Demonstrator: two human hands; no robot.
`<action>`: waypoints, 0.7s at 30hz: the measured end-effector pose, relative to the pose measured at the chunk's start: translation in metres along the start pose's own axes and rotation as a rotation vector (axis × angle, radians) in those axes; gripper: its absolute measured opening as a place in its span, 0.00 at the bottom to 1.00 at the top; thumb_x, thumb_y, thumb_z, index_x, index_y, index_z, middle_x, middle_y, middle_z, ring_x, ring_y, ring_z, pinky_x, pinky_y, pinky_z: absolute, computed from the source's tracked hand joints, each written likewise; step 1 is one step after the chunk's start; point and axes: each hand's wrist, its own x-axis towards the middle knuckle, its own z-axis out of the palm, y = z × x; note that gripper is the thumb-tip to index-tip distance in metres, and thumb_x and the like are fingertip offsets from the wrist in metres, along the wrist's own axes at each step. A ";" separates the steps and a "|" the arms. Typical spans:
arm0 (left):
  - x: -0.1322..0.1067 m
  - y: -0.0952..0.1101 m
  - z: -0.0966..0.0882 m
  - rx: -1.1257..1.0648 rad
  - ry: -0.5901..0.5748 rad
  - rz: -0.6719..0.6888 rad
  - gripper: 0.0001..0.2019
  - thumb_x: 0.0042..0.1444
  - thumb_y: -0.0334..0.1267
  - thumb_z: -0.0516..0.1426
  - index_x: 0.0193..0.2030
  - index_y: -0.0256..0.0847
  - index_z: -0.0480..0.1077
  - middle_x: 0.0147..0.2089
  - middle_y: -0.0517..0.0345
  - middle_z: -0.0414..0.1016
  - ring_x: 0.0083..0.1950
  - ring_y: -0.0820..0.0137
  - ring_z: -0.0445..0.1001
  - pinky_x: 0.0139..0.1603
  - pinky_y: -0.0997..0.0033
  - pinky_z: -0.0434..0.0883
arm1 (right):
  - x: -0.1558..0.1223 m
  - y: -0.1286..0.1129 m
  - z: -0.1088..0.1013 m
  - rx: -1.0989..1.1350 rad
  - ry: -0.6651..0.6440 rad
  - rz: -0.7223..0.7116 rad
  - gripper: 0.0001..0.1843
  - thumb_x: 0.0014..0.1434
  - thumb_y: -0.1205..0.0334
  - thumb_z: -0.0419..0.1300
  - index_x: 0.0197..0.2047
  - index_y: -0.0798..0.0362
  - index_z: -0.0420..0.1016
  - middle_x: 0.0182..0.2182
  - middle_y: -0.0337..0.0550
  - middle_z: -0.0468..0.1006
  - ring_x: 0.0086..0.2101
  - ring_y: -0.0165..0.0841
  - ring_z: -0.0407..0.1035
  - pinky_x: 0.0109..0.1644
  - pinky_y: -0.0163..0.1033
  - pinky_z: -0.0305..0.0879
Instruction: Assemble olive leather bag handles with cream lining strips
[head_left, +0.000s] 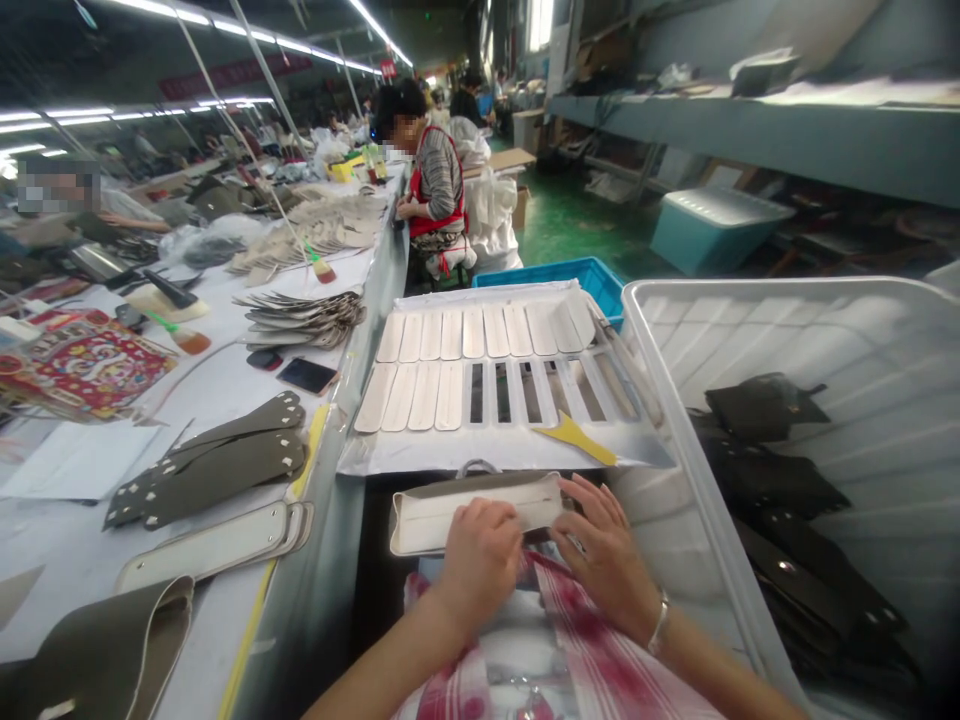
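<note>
Left hand point(481, 548), near centre: wrist bent, fingers curled, gripping a cream-lined dark piece point(426, 522) held just near of a white slotted tray point(442, 458). Right hand point(604, 548): fingers partly spread, tips at the piece's right end; whether it pinches cannot be told. Clear bin point(787, 285), right: several dark pieces point(806, 490) heaped inside. Tray: cream strips point(474, 335) along the far row and the left of the near row; yellow tool point(576, 438) on its near right. Far: blue crate point(613, 298), contents hidden; lidded teal box point(684, 238), right.
</note>
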 end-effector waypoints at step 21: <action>0.020 -0.002 -0.010 0.066 -0.144 -0.120 0.04 0.52 0.34 0.51 0.33 0.38 0.65 0.42 0.51 0.66 0.44 0.60 0.63 0.42 0.57 0.64 | 0.010 -0.050 0.030 1.328 -0.438 1.220 0.26 0.56 0.42 0.51 0.20 0.55 0.65 0.17 0.42 0.70 0.17 0.28 0.65 0.19 0.31 0.57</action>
